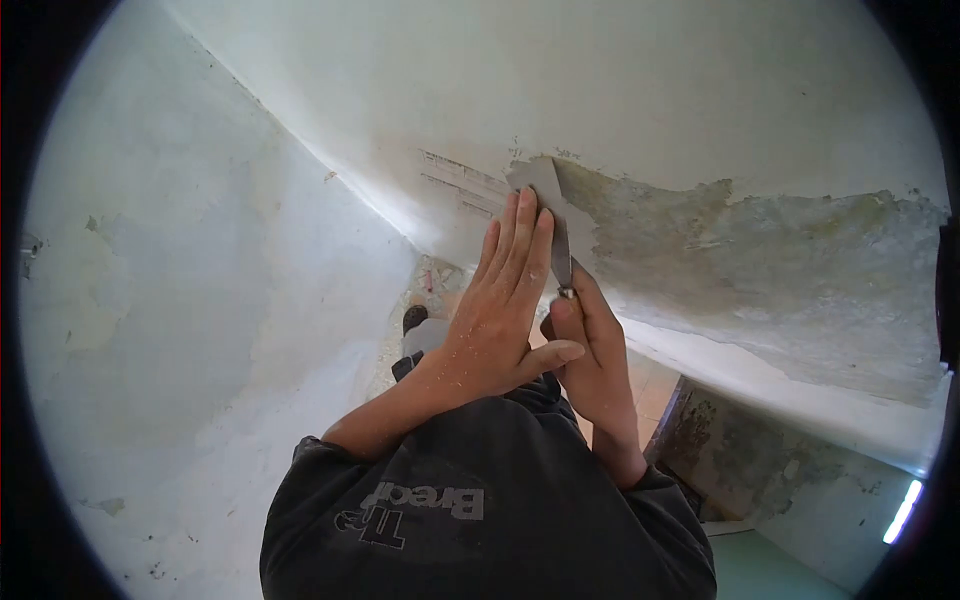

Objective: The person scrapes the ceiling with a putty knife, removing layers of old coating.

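My right hand (597, 365) is wrapped round the handle of a putty knife (560, 230), its metal blade pointing up and lying against the wall. My left hand (495, 315) lies flat, fingers stretched out side by side, with the fingertips on or right beside the blade's wide end. Its thumb sticks out toward my right hand. Pale dust specks the back of the left hand and wrist. The blade's end sits at the left limit of a bare grey patch (740, 260) where the white paint has come off the wall (650, 80). Most of the handle is hidden in my grip.
Left of the blade, dark scrape lines (460, 180) mark the paint. Another pale wall (200, 260) meets this one at a corner on the left. Paint chips and debris (432, 280) lie on the floor near my dark shoe (415, 318). A dark-edged opening (668, 415) shows lower right.
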{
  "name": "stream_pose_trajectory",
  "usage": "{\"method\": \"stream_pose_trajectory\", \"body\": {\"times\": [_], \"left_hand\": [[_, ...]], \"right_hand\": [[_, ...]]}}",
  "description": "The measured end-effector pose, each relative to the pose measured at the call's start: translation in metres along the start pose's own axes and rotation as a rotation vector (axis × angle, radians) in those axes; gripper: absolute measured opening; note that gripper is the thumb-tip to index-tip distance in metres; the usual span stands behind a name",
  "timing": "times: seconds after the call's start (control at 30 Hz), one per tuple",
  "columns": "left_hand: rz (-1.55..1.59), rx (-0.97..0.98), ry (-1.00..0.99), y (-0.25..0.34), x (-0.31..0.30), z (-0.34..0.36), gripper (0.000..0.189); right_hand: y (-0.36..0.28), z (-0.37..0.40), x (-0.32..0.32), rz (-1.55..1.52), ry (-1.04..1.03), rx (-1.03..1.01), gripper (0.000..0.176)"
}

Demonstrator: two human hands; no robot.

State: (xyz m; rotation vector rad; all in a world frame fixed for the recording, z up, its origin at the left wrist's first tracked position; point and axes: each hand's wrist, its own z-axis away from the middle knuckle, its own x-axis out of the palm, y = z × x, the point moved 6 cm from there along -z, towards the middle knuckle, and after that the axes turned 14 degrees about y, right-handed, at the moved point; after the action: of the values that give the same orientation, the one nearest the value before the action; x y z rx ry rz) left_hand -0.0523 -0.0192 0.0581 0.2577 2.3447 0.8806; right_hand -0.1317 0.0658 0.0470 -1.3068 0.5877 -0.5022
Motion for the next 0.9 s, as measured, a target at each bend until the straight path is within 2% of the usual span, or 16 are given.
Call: {"method": "stream_pose_trajectory", "body": {"times": [0.07,0.17,0.27,0.33,0.43,0.53,0.67,0.73,0.9], "left_hand": [[-0.015,-0.008,-0.033,0.003,0.001,0.001,0.103],[-0.067,-0.007,-0.051,0.006,0.008,0.001,0.102],[-0.025,-0.009,-0.022,0.004,0.019,0.003,0.103],[0.106,0.007,0.095,0.003,0.019,0.001,0.106],[0.061,0.008,0.148,-0.001,0.011,-0.002,0.108],[0.025,0.019,0.048,0.0,0.016,0.002,0.11],[0.074,-0.003,0.148,0.0,0.004,-0.004,0.11],[0.03,0.003,-0.01,0.002,0.007,-0.002,0.11],[0.102,-0.036,0.07,-0.003,0.009,-0.001,0.111]], "right_hand": [[0.0,0.005,-0.009,-0.056,0.013,0.013,0.047],[0.002,0.014,-0.017,-0.175,-0.099,0.035,0.05],[0.011,0.015,-0.017,-0.229,-0.007,0.049,0.049],[0.005,0.009,-0.013,-0.251,-0.033,0.095,0.048],[-0.014,0.007,-0.001,-0.184,-0.047,0.123,0.046],[-0.012,0.009,-0.01,-0.216,-0.086,0.08,0.048],[-0.027,0.006,0.006,-0.224,-0.11,0.101,0.051],[-0.015,0.008,-0.01,-0.209,-0.112,0.097,0.051],[-0.023,0.001,0.005,-0.216,-0.095,0.135,0.052]]}}
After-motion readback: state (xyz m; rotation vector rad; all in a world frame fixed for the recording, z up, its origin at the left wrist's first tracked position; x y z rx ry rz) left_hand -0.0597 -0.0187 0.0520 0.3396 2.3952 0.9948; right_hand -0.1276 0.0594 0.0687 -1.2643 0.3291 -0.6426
